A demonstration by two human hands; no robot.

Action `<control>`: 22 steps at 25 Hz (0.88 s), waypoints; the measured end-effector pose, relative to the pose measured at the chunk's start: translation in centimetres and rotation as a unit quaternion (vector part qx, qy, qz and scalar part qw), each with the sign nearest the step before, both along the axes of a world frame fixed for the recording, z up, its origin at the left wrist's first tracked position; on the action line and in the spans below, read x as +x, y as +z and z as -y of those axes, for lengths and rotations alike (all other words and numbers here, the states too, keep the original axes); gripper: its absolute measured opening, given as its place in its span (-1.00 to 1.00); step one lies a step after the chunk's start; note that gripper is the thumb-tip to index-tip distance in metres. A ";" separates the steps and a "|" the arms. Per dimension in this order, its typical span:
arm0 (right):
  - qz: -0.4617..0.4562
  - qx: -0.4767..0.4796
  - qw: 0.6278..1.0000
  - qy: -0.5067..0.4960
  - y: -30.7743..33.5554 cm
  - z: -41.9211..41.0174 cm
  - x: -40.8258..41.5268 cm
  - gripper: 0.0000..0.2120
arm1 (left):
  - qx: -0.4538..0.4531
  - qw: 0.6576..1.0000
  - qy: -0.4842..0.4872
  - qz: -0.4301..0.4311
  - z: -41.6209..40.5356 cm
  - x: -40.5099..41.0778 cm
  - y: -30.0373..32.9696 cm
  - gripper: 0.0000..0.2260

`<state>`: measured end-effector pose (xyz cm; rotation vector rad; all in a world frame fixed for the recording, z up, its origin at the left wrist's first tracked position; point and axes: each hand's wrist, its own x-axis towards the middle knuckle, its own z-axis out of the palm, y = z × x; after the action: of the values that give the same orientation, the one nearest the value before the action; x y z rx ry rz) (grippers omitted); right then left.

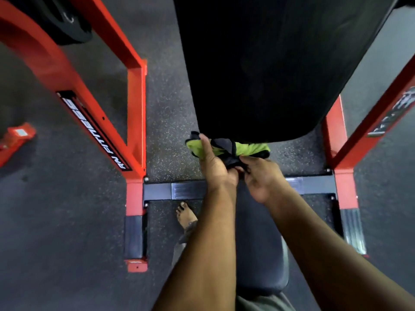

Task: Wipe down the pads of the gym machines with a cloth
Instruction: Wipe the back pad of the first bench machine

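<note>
A large black back pad [269, 63] of a red-framed gym machine fills the upper middle of the head view. Just below its lower edge hangs a lime-green and dark grey cloth [226, 148], bunched up. My left hand [213, 162] grips the cloth's left part, with the index finger stretched up along it. My right hand [258, 176] pinches the dark bunched part from the right. Both hands meet in front of the pad's bottom edge. A smaller black seat pad [260, 261] lies under my forearms.
Red frame beams [74, 86] run along the left and right [370, 122] of the pad. A dark crossbar [179, 189] sits on the speckled rubber floor. My bare foot [186, 218] stands behind it. A black weight plate [67, 21] hangs at the upper left.
</note>
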<state>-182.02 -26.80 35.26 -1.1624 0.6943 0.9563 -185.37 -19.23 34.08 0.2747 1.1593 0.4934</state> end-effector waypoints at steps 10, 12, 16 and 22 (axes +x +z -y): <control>-0.032 0.045 0.988 0.142 7.4 -6.2 -2.3 -0.72 | 0.342 0.927 -0.150 0.031 -8.6 -3.0 5.8 -0.57; 0.275 -0.141 0.905 0.292 6.9 -3.6 -0.4 -0.72 | 0.362 0.909 -0.209 -0.014 -6.5 -3.8 3.2 -0.43; 0.798 -0.292 0.489 0.199 11.6 -1.5 5.1 -0.77 | 0.467 0.880 -0.079 -0.030 -8.0 1.4 5.3 -0.67; 0.872 -0.342 0.235 0.258 22.2 -8.4 14.0 -0.43 | 0.588 0.808 -0.001 0.035 -16.8 12.2 24.4 -0.71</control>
<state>-168.05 -18.36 57.46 -2.3194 -1.4557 -0.8151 -173.14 -2.45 58.47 1.3168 0.6369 1.1815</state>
